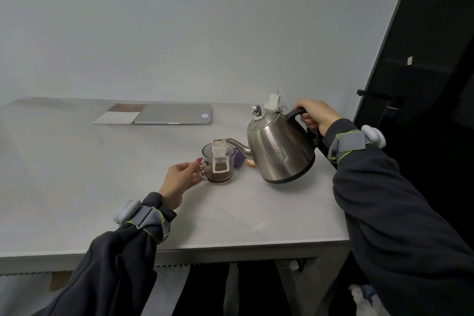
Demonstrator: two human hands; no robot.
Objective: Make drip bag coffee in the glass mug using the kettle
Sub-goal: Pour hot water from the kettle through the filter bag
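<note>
Tilting kettle (279, 147), right hand (314, 115) raised

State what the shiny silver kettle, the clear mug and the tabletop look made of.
Shiny silver kettle: probably stainless steel, brushed sheen with soft reflections; its black handle looks plastic.
Clear mug: glass, since brown coffee and the white drip bag show through.
Pale grey tabletop: smooth, matte, perhaps laminate or stone; unclear.

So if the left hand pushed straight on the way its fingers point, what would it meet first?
The left hand is already at the mug's handle, fingers pointing right and away. Straight on comes the mug itself, then probably the purple packet behind it, though depth is unclear.
</note>
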